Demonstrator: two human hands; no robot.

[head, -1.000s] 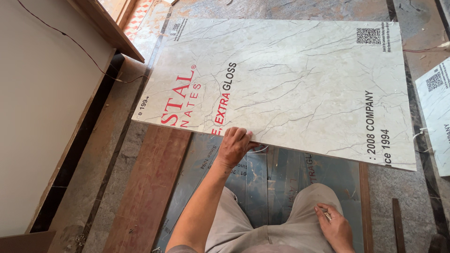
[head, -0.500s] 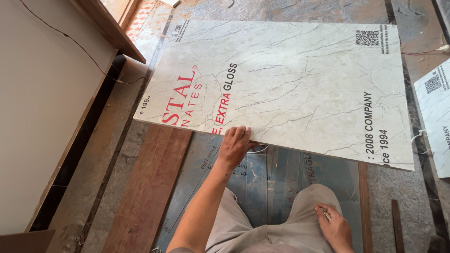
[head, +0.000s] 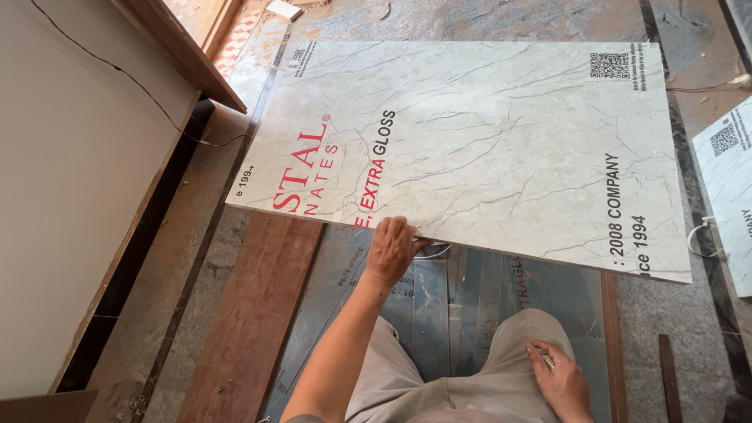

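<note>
Your left hand [head: 389, 249] grips the near edge of the marble-patterned laminate sheet [head: 486, 149], which lies flat on the floor over a blue sheet [head: 439, 301]. Your right hand [head: 561, 379] rests on your thigh, pinching a small object I cannot identify. The step in hand appears to be positioning; any next shift calls for an even pull along that edge.

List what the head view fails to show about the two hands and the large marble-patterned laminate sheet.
- Left hand, head view: fingertips curl over the near edge of the large marble-patterned laminate sheet, so the grip underneath is hidden.
- Right hand: a small pale object between the fingers is too small to identify.
- Second pale sheet: cut off by the right edge.
</note>
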